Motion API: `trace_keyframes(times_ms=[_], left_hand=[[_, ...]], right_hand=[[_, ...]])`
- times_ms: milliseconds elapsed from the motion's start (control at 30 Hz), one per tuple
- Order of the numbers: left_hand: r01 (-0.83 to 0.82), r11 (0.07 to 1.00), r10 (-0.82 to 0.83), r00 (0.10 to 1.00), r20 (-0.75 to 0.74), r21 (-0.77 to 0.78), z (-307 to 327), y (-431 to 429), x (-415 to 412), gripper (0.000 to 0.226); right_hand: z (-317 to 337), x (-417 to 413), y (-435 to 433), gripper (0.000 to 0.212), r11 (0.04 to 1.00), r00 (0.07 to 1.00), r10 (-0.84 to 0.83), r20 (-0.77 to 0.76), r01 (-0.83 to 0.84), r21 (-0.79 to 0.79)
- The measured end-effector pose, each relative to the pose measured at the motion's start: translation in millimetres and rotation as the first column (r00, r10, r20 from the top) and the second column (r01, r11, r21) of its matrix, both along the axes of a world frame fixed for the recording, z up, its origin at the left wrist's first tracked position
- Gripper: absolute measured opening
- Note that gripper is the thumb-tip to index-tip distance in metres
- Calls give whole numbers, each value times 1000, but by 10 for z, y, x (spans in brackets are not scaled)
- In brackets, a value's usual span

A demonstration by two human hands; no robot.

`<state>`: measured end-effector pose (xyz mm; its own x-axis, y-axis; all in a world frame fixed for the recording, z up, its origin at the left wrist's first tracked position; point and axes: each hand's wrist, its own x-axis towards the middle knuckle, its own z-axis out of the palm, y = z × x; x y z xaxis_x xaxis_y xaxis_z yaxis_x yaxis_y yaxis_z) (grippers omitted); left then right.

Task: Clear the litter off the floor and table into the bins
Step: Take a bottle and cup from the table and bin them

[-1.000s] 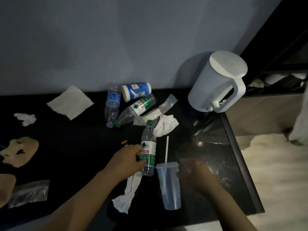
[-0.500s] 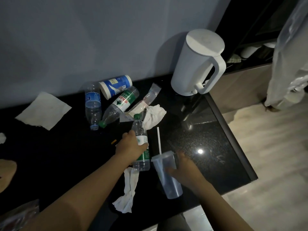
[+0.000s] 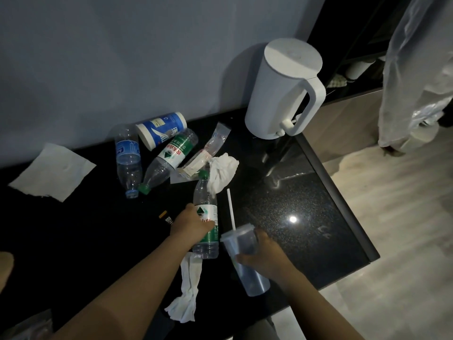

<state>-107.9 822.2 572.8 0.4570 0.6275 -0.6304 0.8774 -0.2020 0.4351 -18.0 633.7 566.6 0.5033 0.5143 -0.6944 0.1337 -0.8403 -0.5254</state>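
Observation:
My left hand (image 3: 190,223) grips a clear water bottle with a green cap and label (image 3: 205,244) lying on the black table (image 3: 306,217). My right hand (image 3: 263,256) wraps around a translucent plastic cup (image 3: 252,280) with a lid and a white straw (image 3: 231,208), lying on its side. A twisted white tissue (image 3: 187,290) lies under the bottle's base. Behind are a crumpled tissue (image 3: 223,171), a second green-label bottle (image 3: 169,159), a blue-label bottle (image 3: 128,160), a blue and white paper cup (image 3: 160,130) and a clear wrapper (image 3: 208,153).
A white kettle (image 3: 282,89) stands at the table's back right corner. A flat white napkin (image 3: 52,171) lies at the left. A small dark and orange item (image 3: 166,217) sits by my left wrist. The wooden floor (image 3: 404,229) is right of the table edge, with hanging plastic sheeting (image 3: 416,69).
My right hand has closed round the plastic cup, which it was only reaching for before. My left hand keeps its grip on the bottle. The view has swung right.

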Motion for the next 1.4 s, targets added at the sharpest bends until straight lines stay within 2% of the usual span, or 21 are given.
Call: trace_keyframes(times_ms=[233,300,367,433,533,667,767,967,1100,1200,1400], left_hand=[[81,996,-83,995,-62,-30,16,-13,-73,64],[87,996,-88,994,-61,-17,51,2,-88,64],[58,998,-59,998,-14,-37,92,30,-96,60],[12,997,-7,998,62,-71,144,66,-91,55],[-18,996,31,988,151,-86,271,133,-58,47],[-25,986,75,950,304,-163,467,219,7,50],[23,980,65,903,426,-199,692,236,77,48],[146,966,15,791,612,-213,1263,-78,387,42],[217,950,12,693,721,-225,1794,-482,739,51],[338,918,-43,604,795,-207,2293,-868,1036,42],[511,851,-114,407,906,-123,3234,-2009,1476,47]], right_hand=[[-27,-30,-31,65,996,998,-70,-11,70,53],[-11,-19,-55,54,993,994,-103,21,102,65],[17,-5,-80,42,983,987,-157,46,151,101],[84,18,-93,39,971,977,-207,52,198,135],[233,64,-87,44,942,956,-289,46,275,190],[454,135,-72,55,896,924,-377,67,346,279],[656,174,-83,55,857,894,-432,116,367,361],[1199,256,-404,51,679,772,-622,130,449,580],[1751,401,-821,39,595,705,-685,186,393,702],[2248,572,-1234,37,507,639,-748,179,376,776],[3248,803,-2391,36,351,509,-839,192,238,906]])
